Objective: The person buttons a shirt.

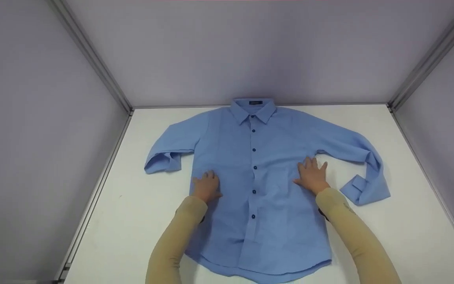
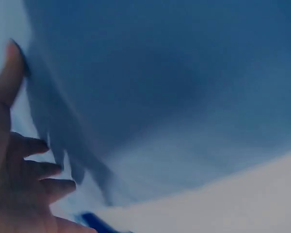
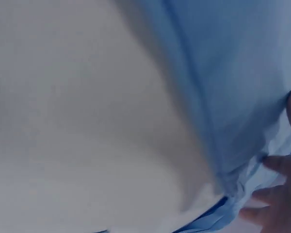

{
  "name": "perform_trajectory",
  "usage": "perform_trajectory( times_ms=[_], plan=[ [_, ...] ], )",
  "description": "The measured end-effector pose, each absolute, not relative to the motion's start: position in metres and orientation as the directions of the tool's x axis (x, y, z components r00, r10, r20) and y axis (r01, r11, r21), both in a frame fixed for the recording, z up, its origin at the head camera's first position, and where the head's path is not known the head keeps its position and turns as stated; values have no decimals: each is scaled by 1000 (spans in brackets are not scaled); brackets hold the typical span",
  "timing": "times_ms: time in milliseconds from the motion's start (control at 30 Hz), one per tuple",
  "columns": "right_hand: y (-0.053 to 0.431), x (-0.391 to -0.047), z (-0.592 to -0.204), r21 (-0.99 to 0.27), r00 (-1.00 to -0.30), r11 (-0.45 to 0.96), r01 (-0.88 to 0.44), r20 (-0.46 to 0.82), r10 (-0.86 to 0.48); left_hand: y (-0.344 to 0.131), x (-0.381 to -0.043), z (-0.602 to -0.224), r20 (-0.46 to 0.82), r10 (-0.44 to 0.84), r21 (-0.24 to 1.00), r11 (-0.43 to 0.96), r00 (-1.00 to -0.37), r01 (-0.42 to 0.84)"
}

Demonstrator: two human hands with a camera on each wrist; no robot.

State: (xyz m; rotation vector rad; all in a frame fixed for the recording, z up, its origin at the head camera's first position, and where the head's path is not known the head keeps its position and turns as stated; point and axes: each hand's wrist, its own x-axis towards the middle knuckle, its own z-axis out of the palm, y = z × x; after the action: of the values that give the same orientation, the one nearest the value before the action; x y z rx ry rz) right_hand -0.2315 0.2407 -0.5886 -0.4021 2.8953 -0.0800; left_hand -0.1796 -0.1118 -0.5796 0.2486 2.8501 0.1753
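Note:
A blue button-up shirt [image 1: 231, 154] lies front side up, its collar at the far edge and its hem toward me. My left hand [image 1: 207, 186] rests on the shirt's left side below the armpit, fingers spread; the left wrist view shows this hand [image 2: 29, 179] at the cloth with its thumb apart. On the opposite side, my right hand [image 1: 312, 175] touches the cloth just under the armpit, fingers fanned out. In the right wrist view only part of the right hand [image 3: 281, 194] shows, at the shirt's side seam.
The shirt stretches over a white table [image 1: 124, 221]. Its left sleeve [image 1: 175, 138] is bent short with the opening toward me; the right sleeve [image 1: 373, 173] curves down and twists at the cuff. Grey panels [image 1: 227, 51] enclose the table at the back and sides.

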Motion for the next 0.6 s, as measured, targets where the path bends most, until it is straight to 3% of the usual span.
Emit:
perform_trajectory(
  times_ms=[100, 167, 233, 300, 400, 600],
  plan=[
    [227, -231, -585, -140, -911, 922, -361, -161, -381, -88, -179, -579, -231, 286, 410, 895, -930, 173],
    [216, -230, -583, -220, -879, 887, -407, -171, -446, -71, -176, -579, -296, 309, 620, 782, -904, 64],
    [202, -228, -581, -309, -838, 846, -436, -204, -506, -57, -173, -581, -381, 310, 730, 680, -871, -77],
    [185, -226, -579, -381, -793, 807, -451, -245, -558, -46, -168, -584, -458, 294, 752, 631, -839, -189],
    [160, -225, -579, -411, -739, 791, -453, -323, -591, -37, -163, -591, -484, 270, 764, 594, -832, -252],
    [132, -223, -579, -303, -741, 882, -361, -481, -468, -25, -153, -600, -515, 217, 806, 453, -829, -382]
  ],
)
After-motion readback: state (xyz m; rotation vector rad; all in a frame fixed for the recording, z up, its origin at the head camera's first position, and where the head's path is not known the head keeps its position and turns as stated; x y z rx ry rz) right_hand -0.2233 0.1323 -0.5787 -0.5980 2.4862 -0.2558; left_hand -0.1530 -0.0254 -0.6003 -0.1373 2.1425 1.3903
